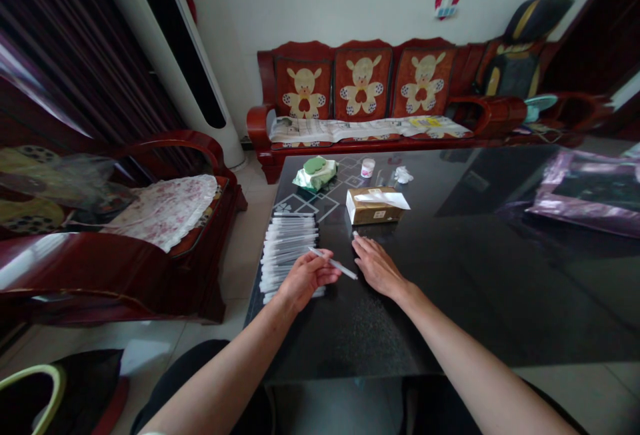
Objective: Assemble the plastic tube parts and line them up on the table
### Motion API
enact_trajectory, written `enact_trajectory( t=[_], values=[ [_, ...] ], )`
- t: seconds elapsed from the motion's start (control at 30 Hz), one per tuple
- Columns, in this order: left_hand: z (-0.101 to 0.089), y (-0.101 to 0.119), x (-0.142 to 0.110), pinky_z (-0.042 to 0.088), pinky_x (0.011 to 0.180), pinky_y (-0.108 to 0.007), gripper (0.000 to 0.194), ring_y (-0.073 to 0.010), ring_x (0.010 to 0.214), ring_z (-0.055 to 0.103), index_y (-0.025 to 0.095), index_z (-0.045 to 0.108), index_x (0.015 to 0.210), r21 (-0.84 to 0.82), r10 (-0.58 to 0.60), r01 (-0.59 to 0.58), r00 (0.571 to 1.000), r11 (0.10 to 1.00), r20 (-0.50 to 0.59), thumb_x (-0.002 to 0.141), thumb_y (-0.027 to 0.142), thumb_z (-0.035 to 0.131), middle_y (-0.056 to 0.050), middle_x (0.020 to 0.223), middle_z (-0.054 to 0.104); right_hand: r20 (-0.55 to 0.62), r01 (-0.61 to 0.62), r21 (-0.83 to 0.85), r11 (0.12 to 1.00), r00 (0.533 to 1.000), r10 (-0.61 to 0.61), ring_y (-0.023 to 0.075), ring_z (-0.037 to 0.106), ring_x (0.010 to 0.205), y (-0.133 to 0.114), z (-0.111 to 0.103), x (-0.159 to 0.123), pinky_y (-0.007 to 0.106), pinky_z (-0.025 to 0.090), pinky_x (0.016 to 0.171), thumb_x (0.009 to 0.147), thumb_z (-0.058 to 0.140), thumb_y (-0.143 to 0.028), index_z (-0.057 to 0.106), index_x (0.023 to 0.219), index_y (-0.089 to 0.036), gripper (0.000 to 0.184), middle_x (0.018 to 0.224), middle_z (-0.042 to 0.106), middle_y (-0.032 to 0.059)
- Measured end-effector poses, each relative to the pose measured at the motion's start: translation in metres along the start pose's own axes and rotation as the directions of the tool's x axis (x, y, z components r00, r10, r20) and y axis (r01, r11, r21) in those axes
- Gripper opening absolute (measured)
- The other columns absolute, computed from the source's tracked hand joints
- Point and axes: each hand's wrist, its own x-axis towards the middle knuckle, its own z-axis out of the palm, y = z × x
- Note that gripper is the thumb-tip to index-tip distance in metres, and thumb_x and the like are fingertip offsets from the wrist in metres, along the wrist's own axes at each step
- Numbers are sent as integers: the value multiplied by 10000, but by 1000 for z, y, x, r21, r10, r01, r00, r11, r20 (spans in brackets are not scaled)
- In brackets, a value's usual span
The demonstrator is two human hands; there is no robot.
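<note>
My left hand (pixel 309 278) is closed around a thin white pen-like stick (pixel 341 268), held at a slant above the table with its lower end pointing right. Beneath and beyond that hand lies a row of similar white sticks (pixel 287 248), packed side by side along the table's left edge. My right hand (pixel 377 265) rests low over the black tabletop, palm down, fingers stretched forward. A small whitish thing (pixel 355 235) shows at its fingertips; its kind is too small to tell, and the fingers partly hide it.
Past my hands on the glossy black table (pixel 450 302) stand a tissue box (pixel 377 213), a green wipes pack (pixel 315 174), a small white jar (pixel 367 168) and a crumpled tissue (pixel 403 175). A shiny pink package (pixel 580 188) lies right. A wooden armchair (pixel 200 288) stands left.
</note>
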Motion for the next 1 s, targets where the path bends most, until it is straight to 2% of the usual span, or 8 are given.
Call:
enact_trajectory(
  t=[0.17,0.3,0.47,0.6,0.73,0.83,0.9,1.0],
  values=[
    [1,0,-1,576,609,-241,121,-173,670,705,101,583,963,4,2,-2,1000,1000,7,854,153,579,-130,779,715,-38,4,82,997,999,-1,230,562,1080,-1,-10,-5,351,431,954,888,463,-125,645,1104,-135,283,1152,640,131],
    [3,-1,-3,575,614,-242,143,-174,682,706,104,580,974,17,0,-1,1000,1000,13,844,161,594,-138,813,719,-115,-94,138,986,987,110,197,601,944,10,-18,-5,301,447,874,896,456,-117,678,1047,-155,270,986,677,94],
    [6,-3,-3,573,608,-237,158,-177,683,706,107,582,970,21,0,0,1000,1000,14,832,175,617,-134,806,719,-38,-112,-30,993,993,111,218,590,869,4,-19,0,310,430,813,893,495,-175,677,1029,-173,227,889,666,92],
    [7,-3,-4,574,609,-235,158,-175,678,706,107,586,958,17,-2,2,1000,1000,15,825,180,632,-131,805,718,46,-83,-150,985,995,91,232,592,838,-8,-18,3,316,417,759,866,506,-149,680,841,-182,178,818,657,109],
    [8,-2,-3,577,615,-238,123,-171,674,707,107,580,944,7,21,-21,1000,1000,-8,839,165,609,-125,782,716,15,-205,79,976,979,204,201,617,744,-5,-24,1,297,437,697,788,551,-123,645,772,-185,114,747,665,70],
    [7,-2,-2,578,616,-236,99,-167,665,707,108,577,925,-11,36,-37,998,999,-44,840,153,600,-112,756,712,39,-326,509,797,933,357,165,613,616,-2,-32,-2,273,459,604,711,593,-139,619,759,-173,65,661,650,23],
    [6,-2,-1,580,622,-234,92,-163,664,706,109,578,912,-31,52,-53,997,998,-58,835,150,606,-95,739,707,130,-367,762,533,894,429,151,614,568,-4,-38,-5,269,481,570,692,619,-181,619,776,-156,88,642,650,12],
    [5,-2,0,583,642,-237,85,-162,677,706,113,584,887,-60,83,-86,995,994,-55,829,160,623,-63,705,691,237,-363,909,205,855,460,140,631,561,-10,-47,-10,276,512,581,680,666,-239,661,870,-127,221,680,683,24]
  ],
)
